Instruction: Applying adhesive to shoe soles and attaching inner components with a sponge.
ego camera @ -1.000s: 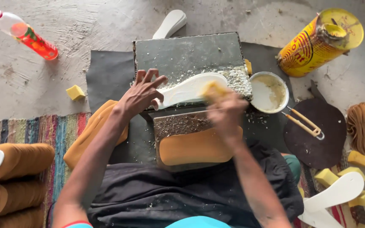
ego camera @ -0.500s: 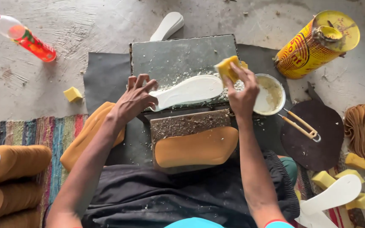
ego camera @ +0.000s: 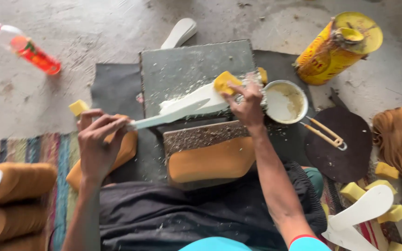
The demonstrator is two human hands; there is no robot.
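Note:
My left hand (ego camera: 99, 145) grips one end of a thin white shoe sole (ego camera: 168, 117), held tilted left of the grey stone slab (ego camera: 187, 65). The sole's far tip reaches over a second white sole (ego camera: 196, 96) that lies on the slab, smeared with pale glue. My right hand (ego camera: 246, 104) holds a yellow sponge (ego camera: 225, 82) and presses it on that lying sole's right end. A white bowl of cream glue (ego camera: 285, 101) sits just right of this hand.
A tan sole (ego camera: 208, 160) rests on a block before me. Tan soles (ego camera: 10, 200) are stacked at left, a yellow can (ego camera: 338, 46) and plastic bottle (ego camera: 26, 46) lie behind. White soles (ego camera: 361, 209) and yellow sponge cubes (ego camera: 387, 171) are at right.
My left hand left the slab, moved left and now holds a white sole. My right hand carried the sponge from near the bowl back down onto the sole on the slab.

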